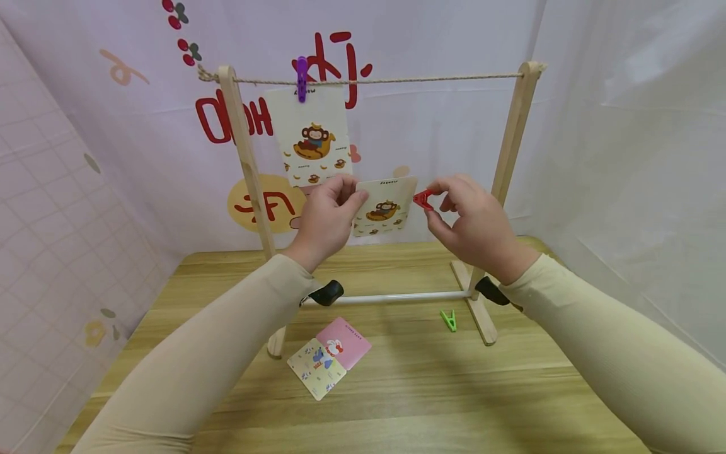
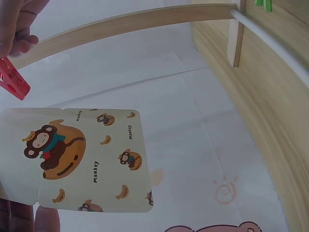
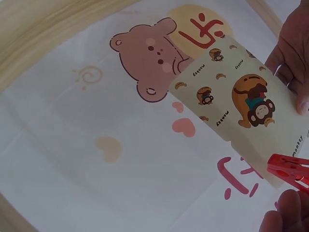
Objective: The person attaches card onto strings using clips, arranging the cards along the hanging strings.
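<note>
My left hand (image 1: 329,217) pinches a small cream card (image 1: 386,208) with a monkey on a banana by its left edge, holding it up below the rope (image 1: 420,80). My right hand (image 1: 473,221) grips a red clothespin (image 1: 422,200) between thumb and fingers, its tip right at the card's right edge. In the right wrist view the red clothespin (image 3: 287,169) overlaps a corner of the card (image 3: 236,96). A larger-looking monkey card (image 1: 312,135) hangs from the rope at the left under a purple clothespin (image 1: 302,79).
Two wooden posts (image 1: 513,135) carry the rope, joined low down by a white rod (image 1: 397,297). On the wooden table (image 1: 408,391) lie a pink card (image 1: 347,340), a yellow card (image 1: 314,372) overlapping it, and a green clothespin (image 1: 449,320). A printed cloth (image 1: 425,139) hangs behind.
</note>
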Demonstrator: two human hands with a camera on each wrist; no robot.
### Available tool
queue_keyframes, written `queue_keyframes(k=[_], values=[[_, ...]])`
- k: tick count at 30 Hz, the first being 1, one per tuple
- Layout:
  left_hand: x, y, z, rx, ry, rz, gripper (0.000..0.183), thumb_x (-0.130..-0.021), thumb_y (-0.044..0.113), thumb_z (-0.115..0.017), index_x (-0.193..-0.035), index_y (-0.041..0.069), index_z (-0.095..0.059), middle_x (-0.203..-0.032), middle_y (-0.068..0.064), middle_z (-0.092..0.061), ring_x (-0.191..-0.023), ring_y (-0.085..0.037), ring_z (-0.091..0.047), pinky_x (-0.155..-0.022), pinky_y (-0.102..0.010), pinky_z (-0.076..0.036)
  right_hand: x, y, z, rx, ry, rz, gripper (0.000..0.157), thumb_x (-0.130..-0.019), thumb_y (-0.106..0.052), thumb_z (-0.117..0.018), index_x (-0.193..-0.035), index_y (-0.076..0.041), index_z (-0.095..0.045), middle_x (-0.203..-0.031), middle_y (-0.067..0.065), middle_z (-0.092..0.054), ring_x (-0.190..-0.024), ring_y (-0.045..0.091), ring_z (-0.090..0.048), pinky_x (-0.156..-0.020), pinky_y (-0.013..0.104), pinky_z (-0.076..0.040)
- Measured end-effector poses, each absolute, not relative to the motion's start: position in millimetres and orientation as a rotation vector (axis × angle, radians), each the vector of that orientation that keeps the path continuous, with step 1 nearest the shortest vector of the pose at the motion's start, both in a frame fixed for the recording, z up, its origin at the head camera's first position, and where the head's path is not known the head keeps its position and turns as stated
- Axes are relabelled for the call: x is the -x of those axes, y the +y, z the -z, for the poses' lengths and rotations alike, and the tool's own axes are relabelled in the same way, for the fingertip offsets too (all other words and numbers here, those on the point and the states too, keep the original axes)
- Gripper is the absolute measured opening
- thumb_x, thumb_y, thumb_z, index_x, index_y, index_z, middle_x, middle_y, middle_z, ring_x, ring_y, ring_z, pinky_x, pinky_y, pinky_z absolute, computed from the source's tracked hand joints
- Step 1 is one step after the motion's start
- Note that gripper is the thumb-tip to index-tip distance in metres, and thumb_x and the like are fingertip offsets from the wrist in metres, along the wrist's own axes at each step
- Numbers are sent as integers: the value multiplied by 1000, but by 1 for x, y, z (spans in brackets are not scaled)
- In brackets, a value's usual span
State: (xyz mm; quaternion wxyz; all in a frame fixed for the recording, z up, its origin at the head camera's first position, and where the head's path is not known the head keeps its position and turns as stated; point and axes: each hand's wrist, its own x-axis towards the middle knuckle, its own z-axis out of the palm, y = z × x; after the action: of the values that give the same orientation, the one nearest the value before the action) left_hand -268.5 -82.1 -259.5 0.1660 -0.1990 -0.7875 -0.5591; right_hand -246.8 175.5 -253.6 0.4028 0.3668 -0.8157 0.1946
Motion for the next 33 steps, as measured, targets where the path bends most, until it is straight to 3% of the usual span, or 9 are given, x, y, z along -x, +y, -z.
queue_keyframes(k=[9,20,27,33], values=[[266,-82,248,635,-2161,1610,10,-106,21,-66,-103,11,-65,-78,0,-52,-68,-19,-49,-65,-28,-42,243,172,241,-948,-2008,-493,27,-90,-1,-72,-114,4,-61,-105,22,-67,-83,30,-63,-72,42,-54],[266,-80,232,649,-2108,1649,9,-105,19,-66,-107,11,-68,-81,1,-57,-62,-16,-48,-54,-25,-40,243,167,226,-952,-1967,-503,25,-92,-2,-71,-115,4,-61,-106,21,-68,-83,30,-64,-76,44,-58],[268,-81,223,633,-2121,1612,10,-106,19,-66,-108,10,-69,-90,-2,-62,-75,-19,-51,-68,-26,-44,245,166,217,-956,-1953,-490,25,-94,-3,-69,-117,5,-60,-107,22,-68,-83,30,-65,-77,44,-58],[270,-81,216,635,-2090,1590,12,-105,18,-67,-110,8,-70,-93,-6,-66,-81,-18,-55,-72,-27,-45,247,163,209,-958,-1936,-486,24,-96,-4,-68,-117,5,-61,-108,22,-69,-84,29,-67,-78,43,-58]])
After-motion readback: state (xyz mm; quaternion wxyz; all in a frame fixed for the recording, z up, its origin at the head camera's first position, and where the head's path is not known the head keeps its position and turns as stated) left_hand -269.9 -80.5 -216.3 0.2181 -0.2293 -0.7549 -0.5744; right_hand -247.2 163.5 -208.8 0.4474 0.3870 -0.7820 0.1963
